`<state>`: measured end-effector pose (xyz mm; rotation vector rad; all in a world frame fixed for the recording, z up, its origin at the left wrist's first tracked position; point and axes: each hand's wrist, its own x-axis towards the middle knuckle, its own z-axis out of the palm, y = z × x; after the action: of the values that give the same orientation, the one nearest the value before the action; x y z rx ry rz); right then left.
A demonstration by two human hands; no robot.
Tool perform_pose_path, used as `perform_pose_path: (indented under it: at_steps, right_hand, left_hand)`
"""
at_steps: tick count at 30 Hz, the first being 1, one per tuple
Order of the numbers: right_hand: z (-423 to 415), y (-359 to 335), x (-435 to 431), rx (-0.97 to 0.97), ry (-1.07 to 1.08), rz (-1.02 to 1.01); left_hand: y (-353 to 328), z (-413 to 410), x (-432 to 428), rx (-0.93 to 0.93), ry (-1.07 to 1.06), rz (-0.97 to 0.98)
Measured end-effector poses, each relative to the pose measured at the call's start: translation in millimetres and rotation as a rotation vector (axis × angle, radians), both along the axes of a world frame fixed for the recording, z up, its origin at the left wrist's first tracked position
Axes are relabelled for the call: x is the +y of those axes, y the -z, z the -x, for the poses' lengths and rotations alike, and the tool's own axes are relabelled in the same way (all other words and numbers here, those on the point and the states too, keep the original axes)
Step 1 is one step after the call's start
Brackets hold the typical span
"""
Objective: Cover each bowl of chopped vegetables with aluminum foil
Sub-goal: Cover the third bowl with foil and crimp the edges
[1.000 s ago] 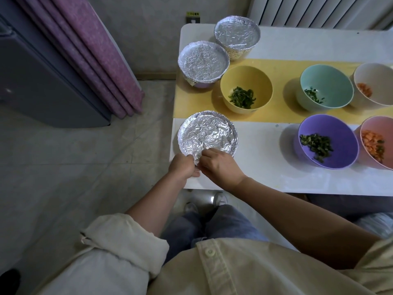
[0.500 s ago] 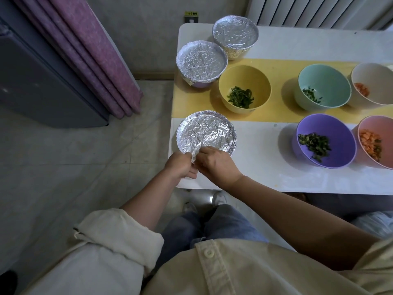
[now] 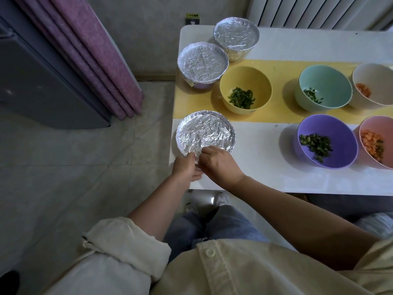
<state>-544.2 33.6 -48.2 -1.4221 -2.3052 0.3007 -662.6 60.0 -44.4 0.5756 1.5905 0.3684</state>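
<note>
A foil-covered bowl stands at the table's near left corner. My left hand and my right hand both pinch the foil at the bowl's near rim. Two more foil-covered bowls sit at the far left. Uncovered bowls hold chopped vegetables: a yellow bowl with green strips, a mint bowl, a purple bowl with chopped greens, a white bowl and a pink bowl with orange pieces.
The white table carries a yellow runner under the far bowls. Its left edge drops to a tiled floor. A purple folded mat and a grey cabinet stand at left. A radiator is behind.
Both hands stay at the near rim of the foil-covered bowl, with the fingers shifting slightly along the foil edge. The bowls have not moved.
</note>
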Motion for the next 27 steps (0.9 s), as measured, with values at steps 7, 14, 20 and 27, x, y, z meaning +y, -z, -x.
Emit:
perform_pose_path:
  at_steps: [7, 14, 20, 27]
  right_hand:
    - [0.4, 2.9, -1.1, 0.004, 0.014, 0.023]
    - [2.2, 3.4, -1.2, -0.004, 0.013, 0.007]
    - [1.3, 2.0, -1.6, 0.033, 0.054, 0.004]
    - [-5.4, 2.3, 0.8, 0.021, 0.031, 0.007]
  left_hand:
    - [-5.2, 4.0, 3.0, -0.025, 0.078, 0.065]
    - [-0.7, 3.9, 1.5, -0.027, 0.111, 0.075]
    - [-1.2, 0.8, 4.8, 0.0, 0.093, 0.016]
    - [-2.0, 9.6, 17.4, 0.07, 0.188, -0.025]
